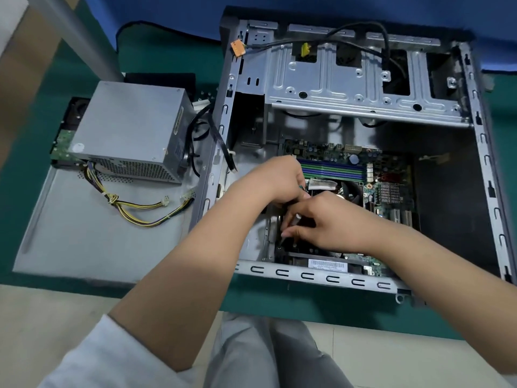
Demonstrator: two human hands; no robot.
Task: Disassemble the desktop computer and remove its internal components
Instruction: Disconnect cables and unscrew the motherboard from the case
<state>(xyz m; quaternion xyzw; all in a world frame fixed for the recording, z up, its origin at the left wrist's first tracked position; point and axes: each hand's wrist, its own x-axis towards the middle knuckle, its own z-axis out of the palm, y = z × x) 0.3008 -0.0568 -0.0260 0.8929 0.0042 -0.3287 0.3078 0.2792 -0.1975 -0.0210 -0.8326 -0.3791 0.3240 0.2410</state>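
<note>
Open desktop case (349, 278) lying on its side on the green worktop (156, 60), its motherboard (389, 191) still mounted inside. Both hands work close together over the dark CPU cooler (351, 190) region: the left hand (275, 182) has its fingers curled down at the cooler's near edge, and the right hand (333, 219) has its fingers bent onto a dark part beneath; what either hand actually grips is hidden, so their hold cannot be told. The removed power supply (128, 130), its yellow-and-black cable bundle (140, 208) trailing, sits on the detached side panel (92, 236) to the left. Judged step: freeing a fastening or connector beside the cooler. To do it well, release each fastening fully before lifting, pull straight upward, and keep fingers clear of the memory slots (333, 169).
</note>
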